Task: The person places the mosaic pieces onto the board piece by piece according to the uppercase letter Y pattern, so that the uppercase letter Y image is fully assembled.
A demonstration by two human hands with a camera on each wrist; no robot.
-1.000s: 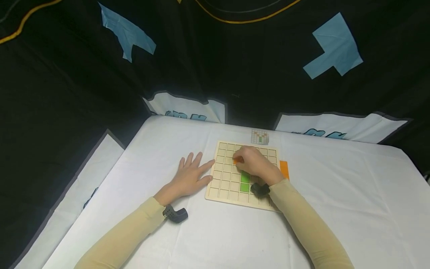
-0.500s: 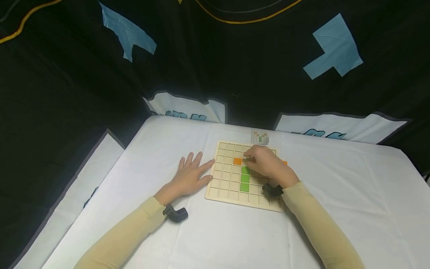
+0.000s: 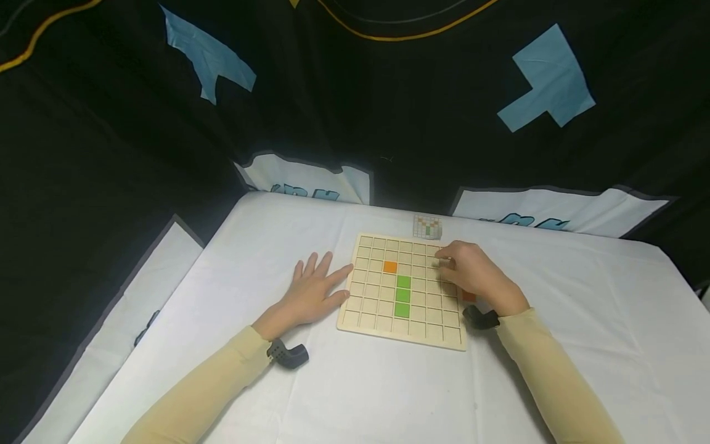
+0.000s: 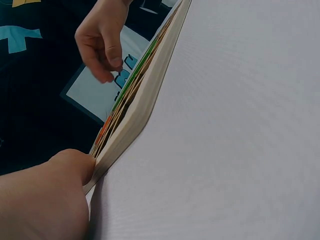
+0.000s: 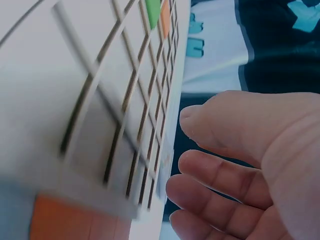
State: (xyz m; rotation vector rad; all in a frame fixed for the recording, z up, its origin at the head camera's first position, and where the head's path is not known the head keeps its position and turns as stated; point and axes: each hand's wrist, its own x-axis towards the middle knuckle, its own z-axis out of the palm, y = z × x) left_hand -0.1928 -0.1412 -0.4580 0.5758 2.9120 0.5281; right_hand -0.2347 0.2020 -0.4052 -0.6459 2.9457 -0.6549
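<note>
A pale wooden grid board (image 3: 399, 338) lies on the white table. An orange square (image 3: 391, 267) sits in one cell, and a column of green squares (image 3: 402, 296) runs down from the cell diagonally below it. The left hand (image 3: 310, 296) lies spread, thumb and index finger touching the board's left edge; its thumb (image 4: 75, 165) meets that edge in the left wrist view. Over the right edge hovers the right hand (image 3: 478, 272), fingers bent loosely. Nothing shows between its thumb and fingers (image 5: 220, 175) in the right wrist view.
Beside the board's right edge lie orange pieces (image 3: 469, 296), partly under the right hand. A small printed grid card (image 3: 427, 227) is behind the board. Black cloth with blue patches (image 3: 549, 77) hangs beyond the table.
The right hand has moved rightward across the board from the orange square to the right edge, uncovering that square and the green column. The left hand has stayed in place.
</note>
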